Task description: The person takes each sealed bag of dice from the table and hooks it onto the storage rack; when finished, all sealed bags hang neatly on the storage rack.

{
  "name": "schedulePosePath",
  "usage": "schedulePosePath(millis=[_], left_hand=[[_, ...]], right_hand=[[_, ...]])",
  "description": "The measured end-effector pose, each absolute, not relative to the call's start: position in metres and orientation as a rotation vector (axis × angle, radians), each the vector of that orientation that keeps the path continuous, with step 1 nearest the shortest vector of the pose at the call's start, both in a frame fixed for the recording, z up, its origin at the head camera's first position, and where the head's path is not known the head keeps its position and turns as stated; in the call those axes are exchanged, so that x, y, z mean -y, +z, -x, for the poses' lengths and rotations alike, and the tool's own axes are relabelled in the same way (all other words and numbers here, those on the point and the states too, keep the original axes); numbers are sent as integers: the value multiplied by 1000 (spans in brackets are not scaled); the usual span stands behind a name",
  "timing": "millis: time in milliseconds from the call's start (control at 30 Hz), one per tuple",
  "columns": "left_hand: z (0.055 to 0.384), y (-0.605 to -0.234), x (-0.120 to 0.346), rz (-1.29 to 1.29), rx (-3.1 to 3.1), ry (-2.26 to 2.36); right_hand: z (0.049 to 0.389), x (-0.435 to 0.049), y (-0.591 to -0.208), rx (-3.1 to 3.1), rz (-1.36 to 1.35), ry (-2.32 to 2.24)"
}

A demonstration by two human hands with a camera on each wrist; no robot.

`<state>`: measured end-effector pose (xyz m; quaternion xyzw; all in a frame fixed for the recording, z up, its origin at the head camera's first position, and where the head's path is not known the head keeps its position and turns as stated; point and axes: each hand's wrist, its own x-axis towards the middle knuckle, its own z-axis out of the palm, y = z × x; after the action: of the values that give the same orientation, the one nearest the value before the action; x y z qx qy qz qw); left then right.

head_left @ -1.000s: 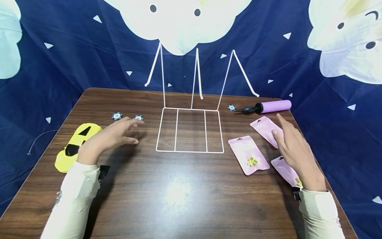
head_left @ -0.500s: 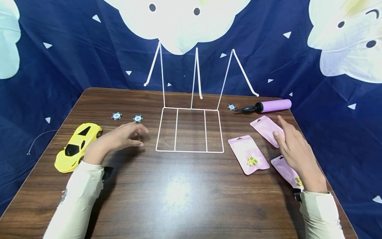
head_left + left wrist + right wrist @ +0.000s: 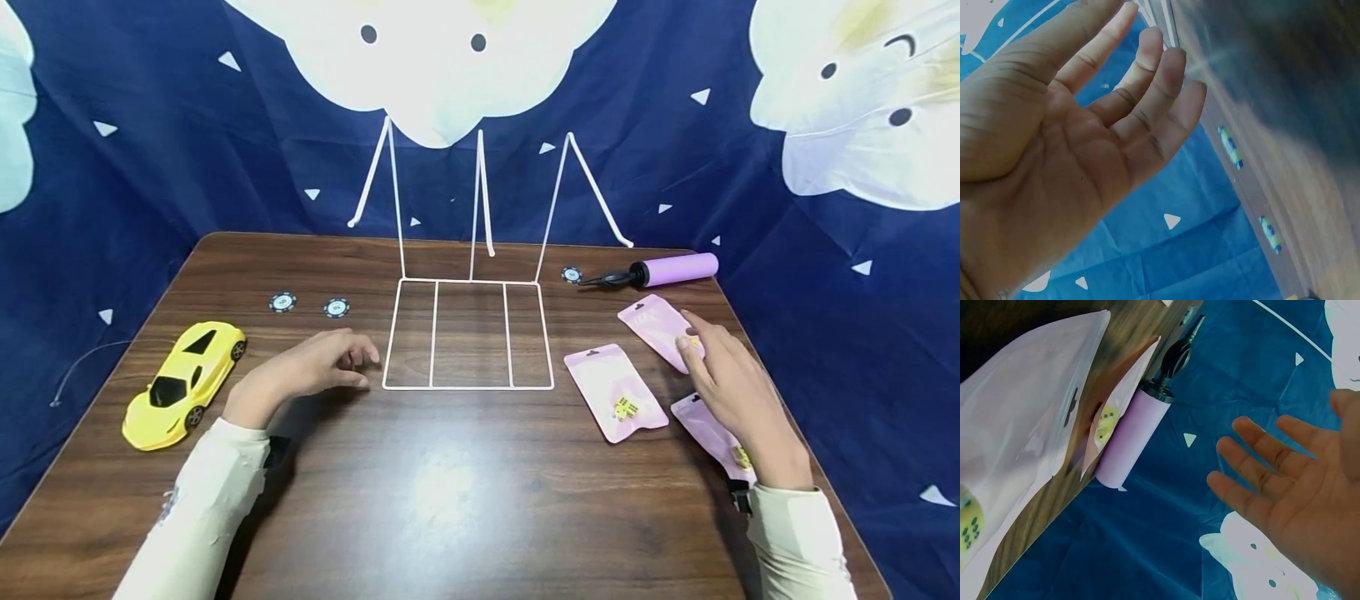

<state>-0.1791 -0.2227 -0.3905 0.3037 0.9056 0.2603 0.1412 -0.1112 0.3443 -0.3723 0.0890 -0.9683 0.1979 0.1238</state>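
My left hand (image 3: 307,371) hovers over the table just left of a white wire rack (image 3: 468,388), its fingers loosely bent and holding nothing. In the left wrist view the palm of the left hand (image 3: 1079,144) is bare. Over at the right, my right hand (image 3: 738,387) is held above two pink zip pouches, an upper pouch (image 3: 651,323) and a lower pouch (image 3: 705,425), partly covering both. The right wrist view shows the right hand (image 3: 1297,494) with spread, relaxed fingers and nothing in them. A third pink pouch (image 3: 600,375) with yellow dice lies beside it.
A yellow toy car (image 3: 183,379) stands at the left, near two poker chips, one (image 3: 282,302) left of the other (image 3: 337,307). Another chip (image 3: 572,274) lies by the nozzle of a purple hand pump (image 3: 678,269) at the back right. Blue cloth (image 3: 247,167) hangs behind the table.
My left hand has moved right and slightly nearer, away from the car and the chips towards the rack. The right hand stays almost in place. The head view has shifted slightly.
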Motion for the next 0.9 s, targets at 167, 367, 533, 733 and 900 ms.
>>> schedulePosePath(millis=[167, 367, 533, 733, 900], left_hand=[[177, -396, 221, -867, -2592, 734], [180, -397, 218, -878, -2591, 725], [182, -398, 217, -899, -2583, 752], [182, -399, 216, -892, -2556, 771], [180, -400, 214, -892, -2537, 798]], right_hand=[[110, -345, -377, 2792, -290, 517], [108, -350, -376, 2781, -298, 517], [107, -352, -376, 2775, -302, 525], [106, -358, -378, 2790, -307, 528], [106, -365, -380, 2802, -334, 555]])
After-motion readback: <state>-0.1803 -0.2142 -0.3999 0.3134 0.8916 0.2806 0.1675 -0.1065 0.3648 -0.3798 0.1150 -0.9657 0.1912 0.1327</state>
